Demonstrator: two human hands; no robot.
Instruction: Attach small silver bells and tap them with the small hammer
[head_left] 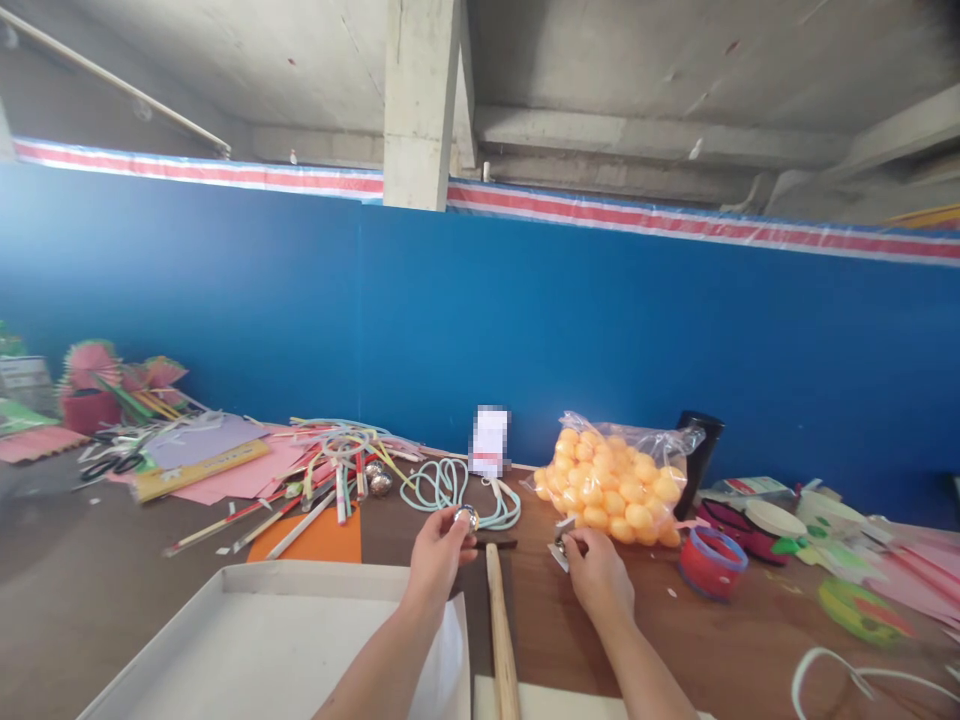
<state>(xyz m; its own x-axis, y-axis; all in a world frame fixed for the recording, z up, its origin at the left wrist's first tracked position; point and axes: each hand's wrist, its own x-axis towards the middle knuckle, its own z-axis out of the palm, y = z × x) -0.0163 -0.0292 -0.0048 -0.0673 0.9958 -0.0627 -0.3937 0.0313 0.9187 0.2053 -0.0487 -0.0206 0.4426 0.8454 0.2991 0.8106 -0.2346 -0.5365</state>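
Note:
My left hand (435, 555) is closed, pinching a small shiny metallic ball (466, 517) between thumb and fingers above the table. My right hand (600, 575) is closed too, fingertips together on a small object with a white flat piece (559, 555) sticking out; its exact kind is too small to make out. Between my hands lies a hammer with a wooden handle (501, 630) pointing toward me, its dark head at the far end. Just behind my left hand is a coiled pale blue cord (442, 485). More shiny balls (380, 483) rest farther left.
A shallow white box (315, 580) stands front left. Behind my right hand is a clear bag of orange balls (615, 485), beside a black cylinder (701, 450). A red tape roll (712, 565) sits right. Paper, scissors (112, 463) and sticks crowd the left. A blue partition (637, 320) closes the back.

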